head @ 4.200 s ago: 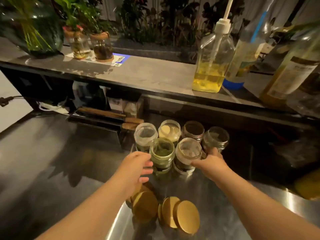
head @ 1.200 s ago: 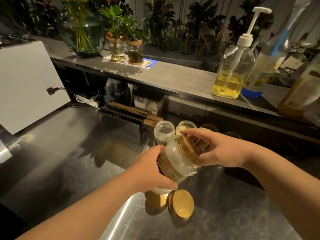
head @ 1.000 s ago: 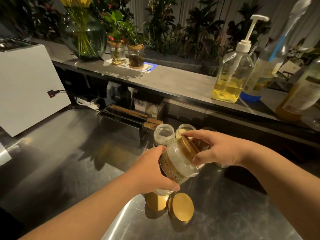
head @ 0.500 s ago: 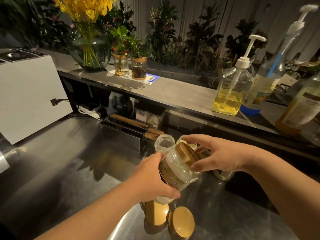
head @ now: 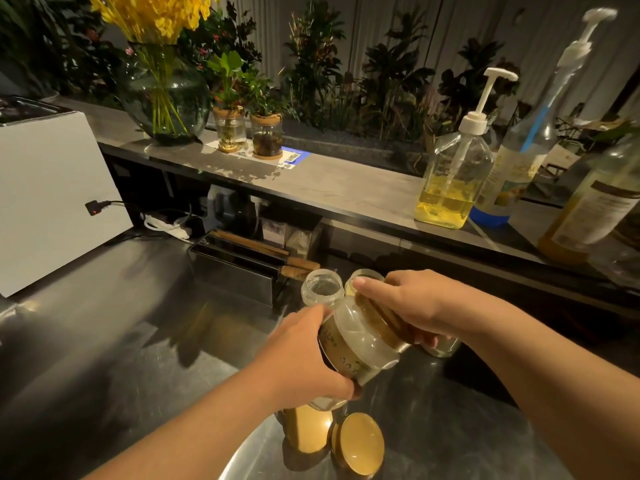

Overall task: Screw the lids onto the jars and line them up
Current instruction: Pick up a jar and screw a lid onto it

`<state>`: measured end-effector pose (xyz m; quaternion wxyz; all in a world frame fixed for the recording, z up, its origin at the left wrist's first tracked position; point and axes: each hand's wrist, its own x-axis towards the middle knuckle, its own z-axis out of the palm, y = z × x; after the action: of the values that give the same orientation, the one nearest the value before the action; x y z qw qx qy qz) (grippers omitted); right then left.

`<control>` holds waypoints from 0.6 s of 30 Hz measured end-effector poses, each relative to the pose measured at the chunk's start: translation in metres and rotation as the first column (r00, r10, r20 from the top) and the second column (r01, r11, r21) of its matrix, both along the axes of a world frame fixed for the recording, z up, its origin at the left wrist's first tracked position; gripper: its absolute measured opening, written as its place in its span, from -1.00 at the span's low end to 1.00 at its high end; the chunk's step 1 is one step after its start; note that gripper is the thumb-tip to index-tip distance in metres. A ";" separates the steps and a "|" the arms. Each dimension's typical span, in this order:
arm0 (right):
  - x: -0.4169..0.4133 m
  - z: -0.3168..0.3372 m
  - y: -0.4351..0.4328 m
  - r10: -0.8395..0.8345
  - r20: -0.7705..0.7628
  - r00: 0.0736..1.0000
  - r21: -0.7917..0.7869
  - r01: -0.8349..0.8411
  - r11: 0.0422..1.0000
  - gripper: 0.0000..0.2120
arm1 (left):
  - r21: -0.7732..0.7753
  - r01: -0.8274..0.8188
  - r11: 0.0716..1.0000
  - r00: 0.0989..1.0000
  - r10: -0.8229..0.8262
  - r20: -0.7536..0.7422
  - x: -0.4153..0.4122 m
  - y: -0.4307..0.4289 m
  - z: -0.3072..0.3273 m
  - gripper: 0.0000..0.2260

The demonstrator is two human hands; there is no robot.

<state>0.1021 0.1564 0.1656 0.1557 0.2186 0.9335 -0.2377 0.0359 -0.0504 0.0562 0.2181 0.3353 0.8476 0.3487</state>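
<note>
Steel desk (head: 104, 341), dim light | we hold one jar (head: 360, 344) tilted above it, clear of the unlidded jars (head: 322, 287) behind | left grip (head: 304, 355) wraps its body to steady it | right grip (head: 412, 303) cups the gold lid (head: 377, 320), for turning | spare lids (head: 358, 443) lie just below.

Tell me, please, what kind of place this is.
Probably the working side of a café or bar counter. There is a stainless steel worktop, a raised serving ledge holding a pump bottle of yellow liquid and other tall bottles, and a vase of yellow flowers as decoration.
</note>
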 end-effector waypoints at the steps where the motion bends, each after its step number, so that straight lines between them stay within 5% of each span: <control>1: 0.001 0.004 0.003 -0.003 0.003 1.000 -0.013 0.003 1.000 -0.05 | 0.020 -0.002 1.000 1.000 0.002 0.022 -0.002 -0.001 0.002 -0.15; 3: 0.004 0.014 0.011 0.037 0.000 0.999 -0.108 -0.037 0.994 0.05 | 0.060 -0.013 0.998 0.997 0.008 0.080 -0.005 -0.004 0.005 -0.16; 8: 0.012 0.028 0.020 0.260 -0.093 0.961 -0.429 -0.274 0.861 -0.13 | 0.108 -0.025 0.994 0.989 0.008 0.151 -0.006 -0.006 0.006 -0.10; 12: 0.006 0.023 0.013 0.182 -0.158 0.971 -0.232 -0.215 0.949 -0.25 | 0.126 -0.038 0.991 0.994 0.024 0.107 0.003 0.000 0.006 -0.10; 15: 0.004 0.017 0.003 0.140 -0.125 0.982 0.067 -0.133 0.989 -0.08 | 0.115 -0.033 0.993 0.998 0.026 0.061 0.004 0.004 0.004 -0.08; 18: 0.008 0.015 0.007 0.144 -0.104 0.984 -0.016 -0.146 0.989 -0.07 | 0.114 -0.011 0.993 0.994 -0.002 0.111 0.000 0.004 0.002 -0.08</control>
<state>0.1100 0.1632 0.1806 0.1271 0.1357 0.9509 -0.2476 0.0362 -0.0459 0.0586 0.2446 0.3253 0.8135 0.4154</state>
